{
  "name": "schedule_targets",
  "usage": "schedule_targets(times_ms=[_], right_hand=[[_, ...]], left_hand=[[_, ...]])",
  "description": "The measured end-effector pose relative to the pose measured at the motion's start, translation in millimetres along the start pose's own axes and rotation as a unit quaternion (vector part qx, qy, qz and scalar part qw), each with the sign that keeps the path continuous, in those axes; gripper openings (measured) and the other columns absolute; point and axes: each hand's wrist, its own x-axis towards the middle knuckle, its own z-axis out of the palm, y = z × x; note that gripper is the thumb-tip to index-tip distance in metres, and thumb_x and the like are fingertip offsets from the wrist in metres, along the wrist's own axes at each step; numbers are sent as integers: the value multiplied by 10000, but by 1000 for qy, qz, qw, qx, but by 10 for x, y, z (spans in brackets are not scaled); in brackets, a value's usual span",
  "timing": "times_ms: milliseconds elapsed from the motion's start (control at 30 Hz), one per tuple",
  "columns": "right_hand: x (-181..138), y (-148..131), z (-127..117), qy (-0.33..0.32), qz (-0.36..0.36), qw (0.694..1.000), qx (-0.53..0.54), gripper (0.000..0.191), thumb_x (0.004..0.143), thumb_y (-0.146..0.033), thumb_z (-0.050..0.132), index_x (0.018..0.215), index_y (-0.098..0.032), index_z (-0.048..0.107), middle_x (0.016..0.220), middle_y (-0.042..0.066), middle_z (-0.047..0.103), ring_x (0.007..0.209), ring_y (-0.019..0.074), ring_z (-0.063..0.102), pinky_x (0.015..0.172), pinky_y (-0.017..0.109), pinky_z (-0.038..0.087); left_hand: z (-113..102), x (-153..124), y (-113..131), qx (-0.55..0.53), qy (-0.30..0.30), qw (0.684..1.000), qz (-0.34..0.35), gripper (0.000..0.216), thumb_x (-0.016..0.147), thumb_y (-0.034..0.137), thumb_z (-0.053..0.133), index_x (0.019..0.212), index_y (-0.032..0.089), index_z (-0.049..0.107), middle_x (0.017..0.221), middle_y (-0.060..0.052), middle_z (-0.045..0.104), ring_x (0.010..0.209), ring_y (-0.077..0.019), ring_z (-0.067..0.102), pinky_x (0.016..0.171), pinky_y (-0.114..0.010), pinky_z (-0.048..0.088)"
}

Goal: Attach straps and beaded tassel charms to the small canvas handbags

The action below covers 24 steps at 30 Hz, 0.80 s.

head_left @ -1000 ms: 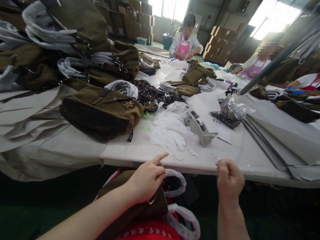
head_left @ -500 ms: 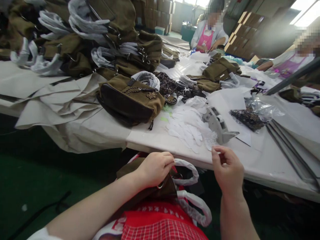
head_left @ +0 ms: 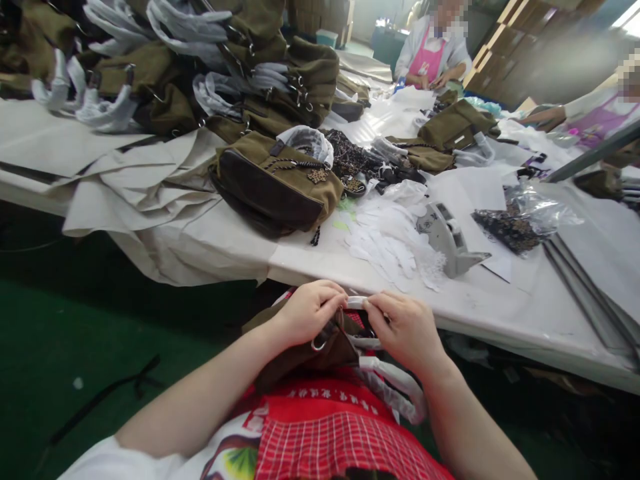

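An olive-brown bag with dark trim and metal rings lies on my lap, against a red checked apron. Its upper handle, wrapped in white, stretches between my two hands. My left hand is closed, fingertips pinching at the left end of that handle near the bag's edge. From the other side my right hand pinches the wrapping, thumb against fingers. Whether a thin thread is also in the fingertips is too small to tell. A second white-wrapped handle loops below my right hand.
The table edge runs just beyond my hands. On it are another olive bag, white paper tags, a grey tape dispenser and metal bars. Bags are heaped at left. Two people in pink aprons work across the table.
My right hand has come left and down from above the table edge to the bag's handle, meeting my left hand there. The left hand keeps its pinch. The view has shifted slightly.
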Motion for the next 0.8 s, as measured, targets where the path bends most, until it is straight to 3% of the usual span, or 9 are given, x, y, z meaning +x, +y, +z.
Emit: schedule_targets(times_ms=[133,233,633,800], right_hand=[[-18,-108,18,-39,44,978,198,252,859,-211,533,648,-163,661,567,-12,599,532,104,517,536,223,353],[11,-143,116,-71,48,966,244,241,822,-202,535,627,-147,665,550,-17,583,510,92,476,511,214,335],[103,-121,273,-98,79,967,220,245,805,-213,524,627,-142,676,520,-25,537,497,90,426,501,221,302],[107,-104,290,-93,24,983,155,233,847,-213,544,669,-169,687,632,5,634,633,127,530,623,241,348]], left_hand=[[-117,-25,-128,-90,-24,995,-43,374,963,312,431,809,149,731,921,-67,723,873,-164,664,835,-270,496],[-129,-36,-176,-103,-19,994,-42,370,953,328,451,794,143,730,886,-63,722,838,-161,664,800,-256,489],[-89,-32,-188,-84,-2,996,-33,357,946,313,467,771,155,735,852,-54,726,819,-159,670,779,-248,497],[-202,-62,-176,-88,-18,996,-7,184,863,209,577,826,164,752,948,-55,733,897,-162,676,850,-256,506]])
